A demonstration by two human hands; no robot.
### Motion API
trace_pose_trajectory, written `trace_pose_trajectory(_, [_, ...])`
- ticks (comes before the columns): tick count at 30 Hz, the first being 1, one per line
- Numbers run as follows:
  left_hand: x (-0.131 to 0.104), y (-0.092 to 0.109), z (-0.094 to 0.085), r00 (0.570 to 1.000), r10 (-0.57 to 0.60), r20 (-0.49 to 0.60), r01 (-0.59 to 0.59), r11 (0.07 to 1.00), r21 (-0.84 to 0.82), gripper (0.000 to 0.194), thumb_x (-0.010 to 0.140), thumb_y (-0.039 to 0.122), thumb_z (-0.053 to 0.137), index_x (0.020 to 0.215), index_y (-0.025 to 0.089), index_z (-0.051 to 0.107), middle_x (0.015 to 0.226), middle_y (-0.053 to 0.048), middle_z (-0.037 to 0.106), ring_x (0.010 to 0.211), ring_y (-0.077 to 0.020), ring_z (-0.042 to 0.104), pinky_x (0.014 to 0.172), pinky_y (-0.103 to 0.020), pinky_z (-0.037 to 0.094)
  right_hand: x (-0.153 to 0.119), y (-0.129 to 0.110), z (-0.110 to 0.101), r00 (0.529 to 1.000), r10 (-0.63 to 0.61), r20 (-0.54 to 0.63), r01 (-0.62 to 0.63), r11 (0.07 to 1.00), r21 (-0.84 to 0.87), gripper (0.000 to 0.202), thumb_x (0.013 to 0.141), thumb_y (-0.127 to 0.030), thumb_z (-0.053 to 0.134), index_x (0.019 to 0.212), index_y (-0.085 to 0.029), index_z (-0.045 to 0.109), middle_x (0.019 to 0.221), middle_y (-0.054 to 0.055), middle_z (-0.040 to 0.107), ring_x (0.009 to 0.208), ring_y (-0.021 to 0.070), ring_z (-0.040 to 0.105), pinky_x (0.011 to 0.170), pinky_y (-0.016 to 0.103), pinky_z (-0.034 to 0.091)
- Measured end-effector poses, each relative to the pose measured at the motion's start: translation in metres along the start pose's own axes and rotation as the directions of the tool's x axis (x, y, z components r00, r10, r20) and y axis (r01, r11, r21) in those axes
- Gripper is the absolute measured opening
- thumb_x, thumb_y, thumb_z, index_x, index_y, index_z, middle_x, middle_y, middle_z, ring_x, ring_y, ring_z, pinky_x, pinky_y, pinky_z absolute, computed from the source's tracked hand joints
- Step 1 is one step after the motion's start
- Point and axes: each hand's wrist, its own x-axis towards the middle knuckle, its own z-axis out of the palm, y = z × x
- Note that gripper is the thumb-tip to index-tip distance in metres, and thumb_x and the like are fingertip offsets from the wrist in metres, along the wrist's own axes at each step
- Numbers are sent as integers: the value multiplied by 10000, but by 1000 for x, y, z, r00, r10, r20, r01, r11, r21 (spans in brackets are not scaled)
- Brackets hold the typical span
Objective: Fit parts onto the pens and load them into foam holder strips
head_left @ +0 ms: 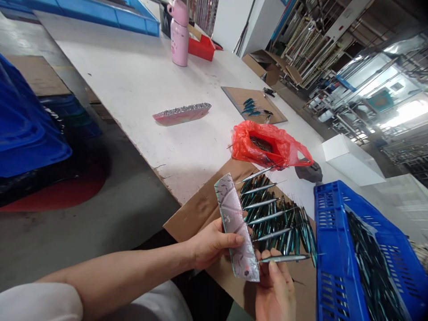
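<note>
Thumb and fingertips of the right hand (276, 278) pinch a slim silver piece (290, 258), one end at the edge of a foil-faced strip (245, 256). The left hand (212, 243) clasps that strip, its thumb pressed across the shiny, creased face. Five more silver pieces (267, 219) stick out in a row from the same edge, above a dense heap of dark teal pieces (296, 232). The heap lies on a brown cardboard sheet (203, 207), faintly dented, whose left corner juts past the table's edge. Right of it stands a blue crate (329, 285) with slotted walls, holding many more dark pieces. Beyond the heap a crumpled red bag (240, 147) sits open on the white table (133, 67), a top marked by scuffs, specks and a chipped, cracked edge. Farther along lie a second strip (183, 117), bristly on top, and a brown board (279, 116) bearing a few blue pieces. A pink bottle (179, 44) stands upright near a red box (203, 49) at the far end. Blue tubs (30, 129) rise at left over a smooth grey floor (120, 196); metal racks (307, 53) crowd the bright, cluttered room at right.
</note>
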Motion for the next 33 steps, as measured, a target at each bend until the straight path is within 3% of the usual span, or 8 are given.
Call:
trace_pose_trajectory(18, [-1, 1, 3, 1000, 25, 14, -25, 1000, -7, 517, 579, 199, 763, 1056, 171, 565, 867, -46, 614, 742, -172, 589, 683, -285, 433, 0, 5, -8, 992, -40, 116, 44, 999, -29, 383, 532, -327, 788, 853, -214, 613, 749, 6, 661, 723, 199, 634, 654, 326, 516])
trace_pose_trajectory(24, [-2, 1, 4, 1000, 11, -12, -12, 1000, -22, 543, 574, 162, 762, 1073, 181, 550, 866, -37, 614, 728, -160, 592, 681, -284, 446, 0, 9, -9, 982, -137, 127, 147, 987, -69, 355, 583, -360, 761, 865, -206, 610, 757, 14, 664, 733, 215, 635, 670, 360, 516])
trace_pose_trajectory(28, [-2, 0, 3, 999, 19, 37, -18, 1000, -24, 435, 622, 158, 729, 1025, 151, 568, 876, -63, 626, 743, -185, 610, 722, -328, 461, -1, 13, -10, 973, -163, 164, 176, 982, -70, 344, 626, -369, 739, 907, -213, 616, 787, 15, 669, 775, 219, 632, 707, 372, 511])
trace_pose_trajectory(33, [-3, 1, 3, 995, 38, 93, -32, 998, -61, 441, 665, 135, 690, 1078, 182, 543, 967, -76, 628, 829, -215, 621, 774, -371, 464, -7, 18, 3, 973, -183, 141, 178, 983, 48, 427, 675, -378, 705, 1052, -217, 583, 864, 35, 681, 835, 209, 630, 763, 348, 494])
